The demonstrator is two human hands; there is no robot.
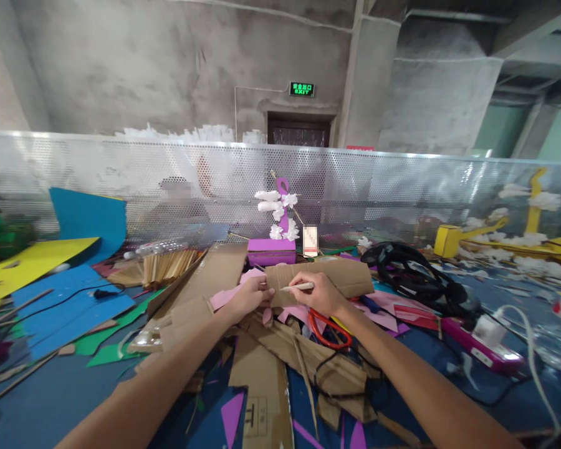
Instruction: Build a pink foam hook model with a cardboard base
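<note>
My right hand (pixel 321 294) is closed around a pale pen (pixel 302 286), its tip pointing left at a brown cardboard piece (pixel 343 277). My left hand (pixel 254 296) rests at that cardboard's left end, fingers curled against it; whether it pinches something small is hard to make out. Pink paper scraps (pixel 229 297) lie under and around both hands. Just below my right hand are the red handles of scissors (pixel 325 330). Behind the cardboard stands a purple box (pixel 271 251) with a purple looped shape (pixel 284 212) and white fluffy tufts above it.
Cardboard strips (pixel 262 386) cover the near table. Blue sheets (pixel 70 305), a yellow sheet (pixel 42 265) and a bundle of sticks (pixel 168 268) lie left. To the right are a black strapped object (pixel 411 274), a magenta power strip (pixel 484 349) and yellow pieces (pixel 449 240). A perforated metal screen (pixel 383 193) stands behind.
</note>
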